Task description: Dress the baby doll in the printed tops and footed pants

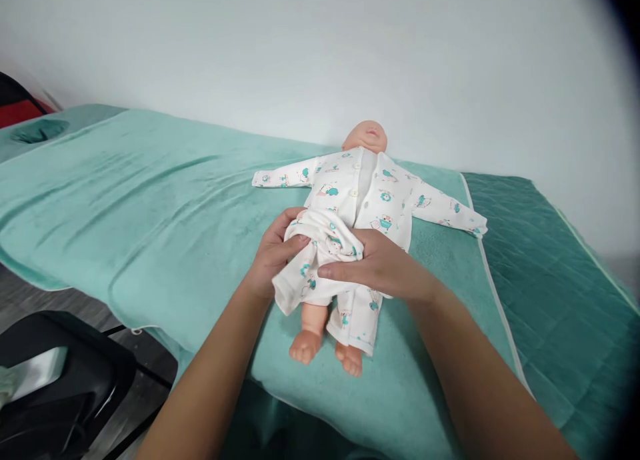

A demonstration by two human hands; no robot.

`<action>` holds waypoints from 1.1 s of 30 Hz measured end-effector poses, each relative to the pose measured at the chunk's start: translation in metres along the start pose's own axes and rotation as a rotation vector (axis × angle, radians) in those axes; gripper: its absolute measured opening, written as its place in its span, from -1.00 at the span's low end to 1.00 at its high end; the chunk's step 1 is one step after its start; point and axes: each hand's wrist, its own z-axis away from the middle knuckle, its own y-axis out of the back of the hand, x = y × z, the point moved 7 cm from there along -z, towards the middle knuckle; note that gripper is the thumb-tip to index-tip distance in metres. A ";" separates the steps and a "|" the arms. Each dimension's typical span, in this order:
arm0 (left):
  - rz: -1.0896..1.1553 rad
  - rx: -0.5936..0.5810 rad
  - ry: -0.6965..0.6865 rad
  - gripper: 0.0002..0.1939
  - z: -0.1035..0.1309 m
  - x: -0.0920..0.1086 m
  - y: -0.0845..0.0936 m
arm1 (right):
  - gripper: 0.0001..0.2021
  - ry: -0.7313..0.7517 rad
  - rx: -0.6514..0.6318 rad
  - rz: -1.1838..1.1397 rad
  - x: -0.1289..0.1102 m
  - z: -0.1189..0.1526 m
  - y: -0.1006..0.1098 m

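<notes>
A baby doll (364,137) lies on its back, head away from me, in a white printed shirt (330,188) that is unbuttoned down the front. Both my hands hold matching white printed trousers (356,317), bunched at the waistband over the doll's lower body. At the left of the bunch, my left hand (280,247) has its thumb on top of the cloth. My right hand (383,263) grips the right side, thumb laid across the front. Two bare feet (306,345) stick out below the trouser hems. How far the legs run inside the cloth is partly hidden.
A green cover (165,200) lies on the bed, with a darker quilted cloth (540,280) at the right. The bed stands against a white wall (240,53). A black chair (65,367) with a pale object on it stands at lower left.
</notes>
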 end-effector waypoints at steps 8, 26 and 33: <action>0.018 0.004 0.050 -0.63 -0.001 -0.005 0.002 | -0.65 0.042 0.030 -0.236 0.010 0.002 0.007; -0.017 -0.044 0.050 -0.71 0.006 0.001 -0.005 | -0.66 -0.002 0.037 -0.143 0.010 0.003 0.008; -0.009 -0.033 0.046 -0.71 0.010 0.004 -0.010 | -0.65 0.003 0.077 -0.215 0.011 0.003 0.009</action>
